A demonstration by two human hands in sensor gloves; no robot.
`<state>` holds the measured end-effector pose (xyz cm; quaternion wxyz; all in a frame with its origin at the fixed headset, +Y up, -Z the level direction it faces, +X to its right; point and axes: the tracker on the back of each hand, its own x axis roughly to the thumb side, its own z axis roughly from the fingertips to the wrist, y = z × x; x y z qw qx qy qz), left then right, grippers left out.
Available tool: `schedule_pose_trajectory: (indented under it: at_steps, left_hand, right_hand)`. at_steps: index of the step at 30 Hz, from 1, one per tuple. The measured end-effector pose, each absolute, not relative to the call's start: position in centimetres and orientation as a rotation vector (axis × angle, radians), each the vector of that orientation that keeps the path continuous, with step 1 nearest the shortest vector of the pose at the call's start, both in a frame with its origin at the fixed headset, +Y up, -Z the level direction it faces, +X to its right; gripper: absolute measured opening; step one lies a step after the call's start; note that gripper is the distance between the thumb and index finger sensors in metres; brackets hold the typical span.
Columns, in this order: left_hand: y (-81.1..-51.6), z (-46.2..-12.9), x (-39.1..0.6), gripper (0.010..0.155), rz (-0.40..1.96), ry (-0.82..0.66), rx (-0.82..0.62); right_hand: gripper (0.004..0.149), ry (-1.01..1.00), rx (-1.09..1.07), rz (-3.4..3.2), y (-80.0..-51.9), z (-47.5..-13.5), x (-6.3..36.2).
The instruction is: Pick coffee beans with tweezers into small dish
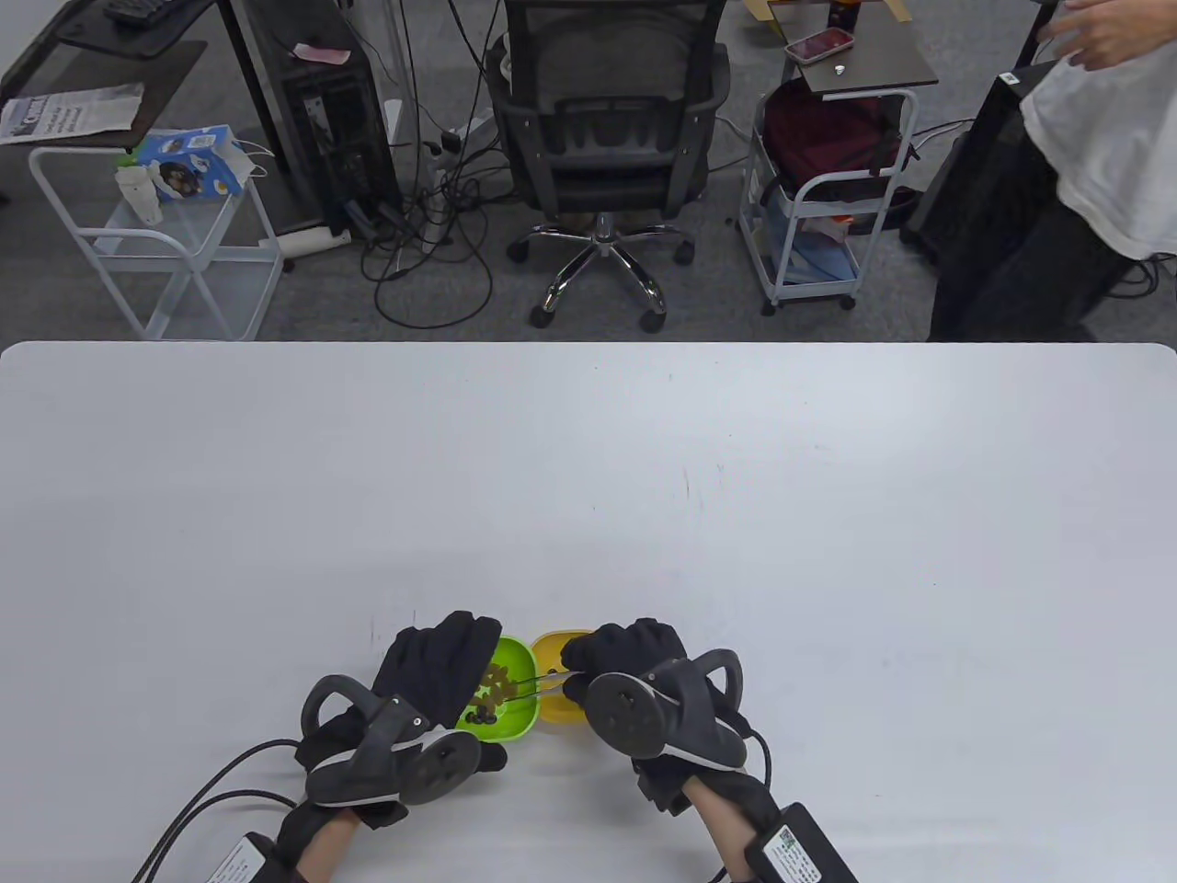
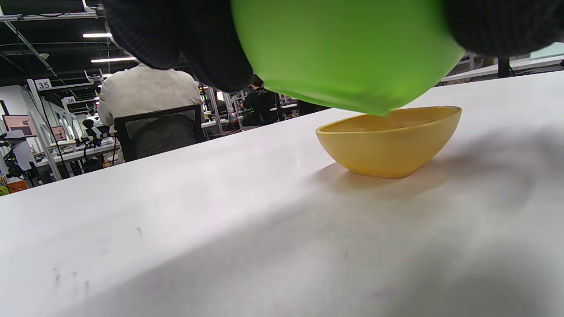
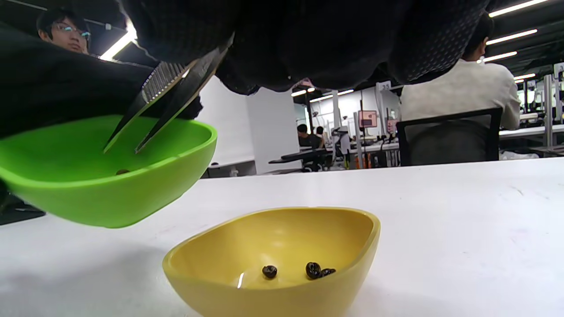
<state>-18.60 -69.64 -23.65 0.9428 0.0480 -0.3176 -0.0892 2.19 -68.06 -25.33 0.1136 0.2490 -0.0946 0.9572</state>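
I am seeing my left hand (image 1: 432, 676) gripping the green dish (image 1: 504, 690), lifted off the table (image 1: 644, 478) and tilted. My right hand (image 1: 625, 658) is pinching the tweezers (image 1: 538, 681); their tips are standing apart inside the green dish, over the coffee beans (image 1: 492, 692). Just right of the green dish, the yellow dish (image 3: 273, 259) is resting on the table, holding three beans (image 3: 313, 270). Beyond the table's far edge, an office chair (image 1: 602, 138) is standing.

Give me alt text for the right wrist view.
Tweezers in the gloved right hand reach, tips apart, into a raised green bowl. Below, a yellow dish on the white table holds three coffee beans.
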Motion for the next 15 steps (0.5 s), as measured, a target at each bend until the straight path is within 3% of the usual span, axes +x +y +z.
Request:
schedule_pose_trajectory:
  at_steps: [15]
  left_hand:
    - [-69.6,-23.6,-18.5,0.116,-0.182,-0.648,0.098]
  right_hand:
    - [0.044,-0.239,0.812,2.842,-68.7,-25.0,0.7]
